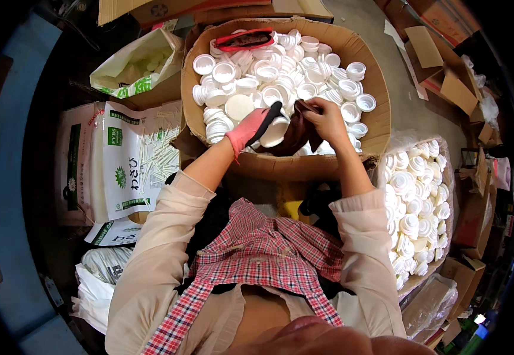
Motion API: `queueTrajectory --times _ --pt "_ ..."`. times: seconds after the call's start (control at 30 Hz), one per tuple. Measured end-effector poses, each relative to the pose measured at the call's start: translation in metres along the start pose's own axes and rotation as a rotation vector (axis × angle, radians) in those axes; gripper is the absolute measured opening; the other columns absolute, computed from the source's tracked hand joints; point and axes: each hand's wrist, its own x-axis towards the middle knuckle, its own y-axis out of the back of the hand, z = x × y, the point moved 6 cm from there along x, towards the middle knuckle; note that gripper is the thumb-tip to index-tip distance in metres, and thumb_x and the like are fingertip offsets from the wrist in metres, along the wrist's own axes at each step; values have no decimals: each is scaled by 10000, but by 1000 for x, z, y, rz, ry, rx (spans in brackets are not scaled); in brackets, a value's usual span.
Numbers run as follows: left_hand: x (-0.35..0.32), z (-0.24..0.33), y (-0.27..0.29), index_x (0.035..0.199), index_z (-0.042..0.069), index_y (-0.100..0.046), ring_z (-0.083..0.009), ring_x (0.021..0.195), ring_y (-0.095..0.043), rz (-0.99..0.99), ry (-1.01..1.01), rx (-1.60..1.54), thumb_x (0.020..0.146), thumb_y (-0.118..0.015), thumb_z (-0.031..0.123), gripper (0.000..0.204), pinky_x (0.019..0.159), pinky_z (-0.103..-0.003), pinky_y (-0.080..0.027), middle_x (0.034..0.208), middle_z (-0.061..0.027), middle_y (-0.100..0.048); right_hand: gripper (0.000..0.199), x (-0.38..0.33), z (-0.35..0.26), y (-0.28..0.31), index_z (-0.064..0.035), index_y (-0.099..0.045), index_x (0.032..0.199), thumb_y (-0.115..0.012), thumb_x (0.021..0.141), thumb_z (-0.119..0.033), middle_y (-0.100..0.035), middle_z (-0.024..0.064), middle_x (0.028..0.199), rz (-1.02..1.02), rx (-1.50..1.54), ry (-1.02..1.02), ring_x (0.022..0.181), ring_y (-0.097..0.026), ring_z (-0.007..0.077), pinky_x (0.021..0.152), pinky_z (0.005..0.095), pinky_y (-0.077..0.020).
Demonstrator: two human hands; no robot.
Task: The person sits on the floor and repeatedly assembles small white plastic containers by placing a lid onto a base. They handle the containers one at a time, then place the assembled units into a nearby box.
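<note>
A large cardboard carton (292,168) full of round white plastic caps (264,72) stands in front of me. Over its near side, my left hand (251,125), in a pink glove with black fingers, is closed on a white plastic cap (275,132) held tilted. Close beside it, my bare right hand (327,119) pinches a dark brown cloth (298,133), which hangs down next to the cap and looks partly wrapped behind it. A flat cream disc (239,107) lies among the caps near my left hand. On the heap's far side rests a red open pouch (244,39).
To the right, a plastic-lined container holds stacked white caps (414,204). Thin white sticks (159,139) lie on a printed white bag (118,160) at the left. Behind that stands an open white-and-green bag (141,62). Opened cardboard boxes (458,92) stand at the far right.
</note>
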Motion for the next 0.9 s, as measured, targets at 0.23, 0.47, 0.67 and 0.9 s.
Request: queueTrajectory --times 0.23,0.47,0.67,0.9 --pt "25 -40 52 1247 134 -497 -352 1169 -465 55 140 1375 776 -647 250 508 872 -509 -447 1249 -132 -483 424 -23 -29 1 -48 -570 1067 -749 684 -32 -656 77 904 -258 506 -211 782 -614 151 706 277 -493" --pt "42 -58 70 1329 147 -446 -303 1117 -512 184 97 1013 770 -687 243 616 898 -451 -453 1240 -151 -504 262 -18 -34 -1 -22 -604 995 -683 750 23 -656 31 920 -181 622 -42 818 -604 114 743 252 -485" --pt "10 47 33 1301 18 -450 -185 1030 -583 58 -390 -358 891 -582 211 472 880 -314 -475 1121 -111 -597 247 -27 -62 -6 -19 -617 1036 -645 791 -2 -611 72 926 181 250 496 894 -591 195 806 292 -463" --pt "-22 43 -8 1054 32 -566 -224 687 -592 -118 217 -1165 883 -250 709 766 518 -316 -484 837 -102 -601 275 -64 -106 -52 -42 -631 1028 -645 770 53 -536 100 971 145 -16 785 886 -563 250 775 305 -466"
